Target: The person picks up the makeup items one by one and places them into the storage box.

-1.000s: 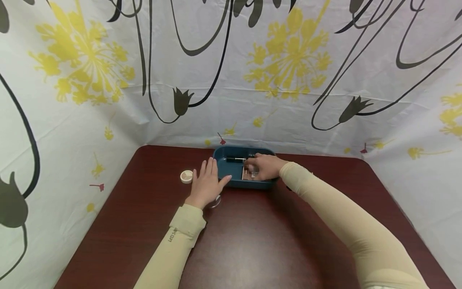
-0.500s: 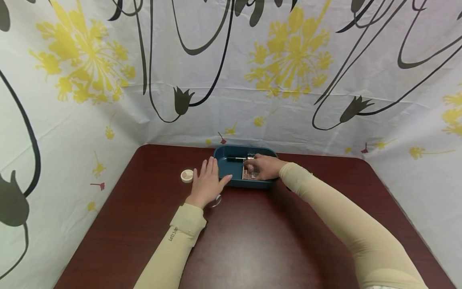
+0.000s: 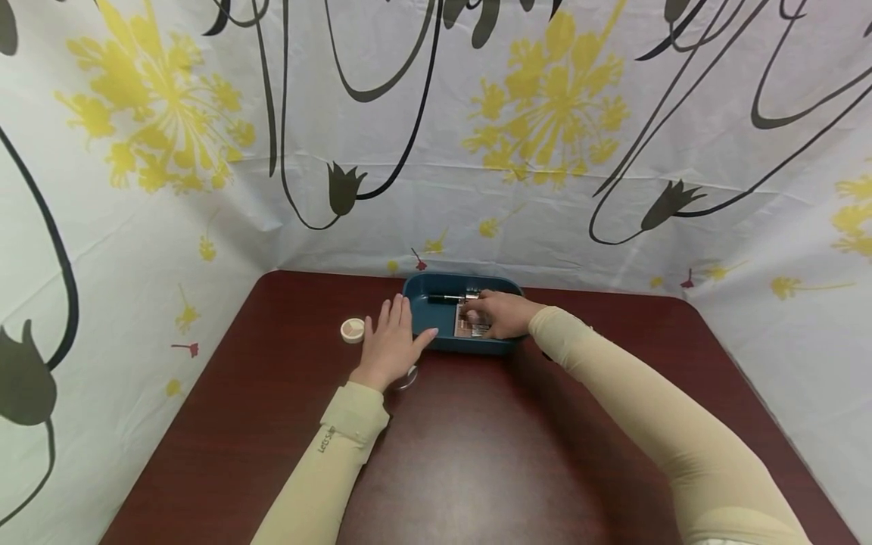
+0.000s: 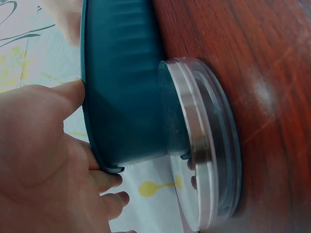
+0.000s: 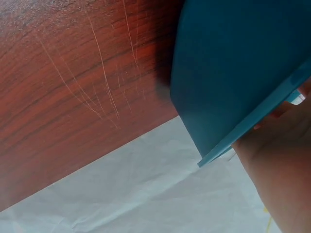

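In the head view, my left hand (image 3: 390,344) lies with straight fingers at the left end of a dark teal tray (image 3: 425,342); its thumb reaches the near rim. The left wrist view shows the thumb and fingers against that rim. My right hand (image 3: 504,314) is inside the tray's right part, fingers curled down over a flat pinkish-brown palette (image 3: 462,324) that looks like makeup. Part of the palette is hidden under the hand. A slim black tube (image 3: 444,298) lies behind it. In the right wrist view, the tray wall hides most of the fingers.
A round cream pan (image 3: 353,330) with pale sections sits left of the tray. A round mirror with a clear rim (image 4: 204,150) is on the table (image 3: 477,439) by my left hand. Patterned white cloth (image 3: 422,151) hangs behind the table's far edge.
The palette has shifted very slightly left in the tray. My right fingers, blurred a second ago, are now sharper. My left hand has stayed in place.
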A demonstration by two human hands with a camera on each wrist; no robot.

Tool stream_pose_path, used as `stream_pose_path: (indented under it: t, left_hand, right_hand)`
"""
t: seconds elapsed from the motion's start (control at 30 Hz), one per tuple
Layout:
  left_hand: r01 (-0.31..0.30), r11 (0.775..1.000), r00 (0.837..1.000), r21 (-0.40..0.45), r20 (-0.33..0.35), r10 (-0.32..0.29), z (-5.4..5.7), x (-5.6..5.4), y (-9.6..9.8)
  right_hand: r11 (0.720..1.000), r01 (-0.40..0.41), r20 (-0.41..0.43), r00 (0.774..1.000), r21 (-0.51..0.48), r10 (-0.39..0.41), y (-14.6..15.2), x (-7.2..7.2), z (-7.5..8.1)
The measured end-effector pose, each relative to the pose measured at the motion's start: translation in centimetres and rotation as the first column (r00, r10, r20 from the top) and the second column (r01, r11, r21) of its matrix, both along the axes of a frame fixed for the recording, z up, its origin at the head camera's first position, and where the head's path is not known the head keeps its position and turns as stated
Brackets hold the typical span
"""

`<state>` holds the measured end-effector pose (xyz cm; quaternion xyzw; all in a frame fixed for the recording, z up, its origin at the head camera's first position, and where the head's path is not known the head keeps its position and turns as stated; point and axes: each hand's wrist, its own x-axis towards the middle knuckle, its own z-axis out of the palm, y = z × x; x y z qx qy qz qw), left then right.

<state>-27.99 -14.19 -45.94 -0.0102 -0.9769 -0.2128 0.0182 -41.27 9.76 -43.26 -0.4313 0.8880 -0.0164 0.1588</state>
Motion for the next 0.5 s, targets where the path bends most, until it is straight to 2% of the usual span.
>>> stream_pose_path:
  t: [0.33, 0.5]
  left_hand:
    - [-0.002, 1.0, 1.0, 0.007, 0.008, 0.002, 0.16, 0.07, 0.03]
    - [0.003, 1.0, 1.0, 0.012, -0.002, -0.003, 0.21, 0.16, -0.13]
  right_hand:
    - [0.998, -0.037, -0.05, 0.998, -0.046, 0.035, 0.3, -0.03, 0.11]
    - [0.998, -0.028, -0.044, 0.999, -0.063, 0.026, 0.41, 0.13, -0.01]
